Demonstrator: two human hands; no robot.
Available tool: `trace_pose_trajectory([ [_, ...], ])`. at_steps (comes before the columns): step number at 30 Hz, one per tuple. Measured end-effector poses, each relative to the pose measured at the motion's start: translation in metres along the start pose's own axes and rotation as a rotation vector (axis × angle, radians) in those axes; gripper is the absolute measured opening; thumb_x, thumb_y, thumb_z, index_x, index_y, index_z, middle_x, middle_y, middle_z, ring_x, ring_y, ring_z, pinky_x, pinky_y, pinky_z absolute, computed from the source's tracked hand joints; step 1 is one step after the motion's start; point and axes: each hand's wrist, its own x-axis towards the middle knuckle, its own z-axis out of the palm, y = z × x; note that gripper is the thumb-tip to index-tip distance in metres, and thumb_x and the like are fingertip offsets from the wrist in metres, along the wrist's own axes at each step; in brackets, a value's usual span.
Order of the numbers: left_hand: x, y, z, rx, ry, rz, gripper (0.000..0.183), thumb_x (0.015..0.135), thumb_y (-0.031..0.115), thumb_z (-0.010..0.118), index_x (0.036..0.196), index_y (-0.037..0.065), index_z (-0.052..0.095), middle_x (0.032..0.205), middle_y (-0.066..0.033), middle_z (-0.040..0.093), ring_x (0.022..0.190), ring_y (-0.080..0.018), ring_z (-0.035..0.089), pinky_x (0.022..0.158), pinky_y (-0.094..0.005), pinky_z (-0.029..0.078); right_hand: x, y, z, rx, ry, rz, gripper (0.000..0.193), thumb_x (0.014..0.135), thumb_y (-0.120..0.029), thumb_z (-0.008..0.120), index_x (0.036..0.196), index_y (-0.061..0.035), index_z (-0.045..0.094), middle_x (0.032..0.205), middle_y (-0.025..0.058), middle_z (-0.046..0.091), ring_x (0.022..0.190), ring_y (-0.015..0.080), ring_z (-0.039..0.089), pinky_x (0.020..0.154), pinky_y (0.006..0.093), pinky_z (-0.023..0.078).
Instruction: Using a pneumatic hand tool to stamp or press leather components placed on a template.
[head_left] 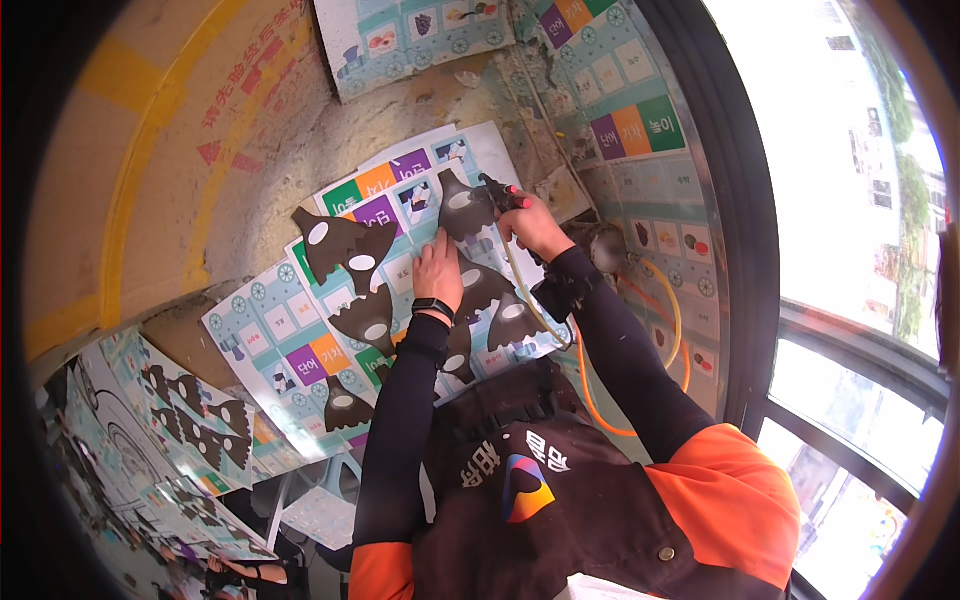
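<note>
My right hand [537, 228] is closed around a small black handheld spray gun [500, 195] with red parts, its pale hose trailing down below the hand. Right by its nozzle lies a dark cut-out piece [465, 208] with a narrow neck and a jagged edge. My left hand [437, 272] rests on the sheets, fingers stretched toward that piece's lower edge. More dark cut-outs surround it: one with two white ovals [345, 248] at the left, another [366, 320] beside my left wrist, and one [480, 288] between my forearms. They lie on colourful printed sheets [270, 320].
Tall brown cardboard [150, 180] with yellow tape stands at the left. Printed panels [640, 130] and a window frame [750, 220] rise at the right. Orange and yellow hoses [605, 425] hang beside my right arm. More cut-outs [200, 415] lie on sheets at the lower left.
</note>
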Motion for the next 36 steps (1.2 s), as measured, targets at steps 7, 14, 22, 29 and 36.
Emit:
trace_pose_trajectory([
  [7, -0.004, -0.005, 0.001, -0.025, 0.006, -0.008, 0.047, 0.077, 0.004, 0.061, 0.123, 0.004, 0.061, 0.142, -0.0085, 0.05, 0.105, -0.0291, 0.056, 0.086, -0.0412, 0.048, -0.002, -0.01, 0.004, -0.107, 0.074, -0.065, 0.019, 0.077, -0.011, 0.059, 0.09, 0.002, 0.061, 0.061, 0.0089, 0.061, 0.057, 0.0214, 0.061, 0.05, 0.0345, 0.047],
  [14, -0.007, -0.023, -0.036, -0.149, 0.282, -0.322, 0.039, 0.079, 0.017, 0.071, 0.114, 0.004, 0.059, 0.117, -0.0132, 0.059, 0.106, -0.0325, 0.055, 0.089, -0.0453, 0.047, -0.043, -0.004, -0.007, 0.201, -0.054, -0.011, 0.035, 0.073, -0.006, 0.057, 0.107, 0.0012, 0.062, 0.086, 0.0089, 0.069, 0.075, 0.0163, 0.063, 0.049, 0.0292, 0.05],
  [22, -0.026, -0.084, -0.043, 0.137, 0.021, -0.996, 0.059, 0.075, 0.044, 0.082, 0.11, 0.001, 0.06, 0.114, -0.0146, 0.059, 0.111, -0.0324, 0.057, 0.091, -0.0444, 0.048, -0.092, -0.017, 0.006, 0.274, -0.087, -0.075, 0.035, 0.075, -0.004, 0.054, 0.109, 0.0004, 0.061, 0.09, 0.0086, 0.071, 0.079, 0.0145, 0.064, 0.049, 0.0267, 0.048],
  [29, -0.029, -0.076, -0.017, -0.378, 0.164, -0.754, 0.046, 0.067, 0.03, 0.089, 0.09, 0.003, 0.06, 0.079, -0.016, 0.068, 0.079, -0.037, 0.068, 0.074, -0.0451, 0.053, -0.105, -0.016, 0.028, 0.258, -0.101, -0.066, 0.033, 0.076, -0.003, 0.055, 0.108, -0.0011, 0.061, 0.087, 0.0058, 0.071, 0.075, 0.0126, 0.063, 0.05, 0.0262, 0.049],
  [36, -0.029, -0.065, -0.024, -0.341, 0.064, -0.644, 0.017, 0.081, 0.018, 0.073, 0.091, 0.007, 0.065, 0.091, -0.0099, 0.07, 0.083, -0.0346, 0.065, 0.076, -0.0447, 0.051, -0.088, -0.016, 0.061, 0.136, -0.142, -0.009, 0.029, 0.075, -0.008, 0.058, 0.104, -0.003, 0.062, 0.083, 0.0062, 0.07, 0.07, 0.015, 0.064, 0.05, 0.0294, 0.051],
])
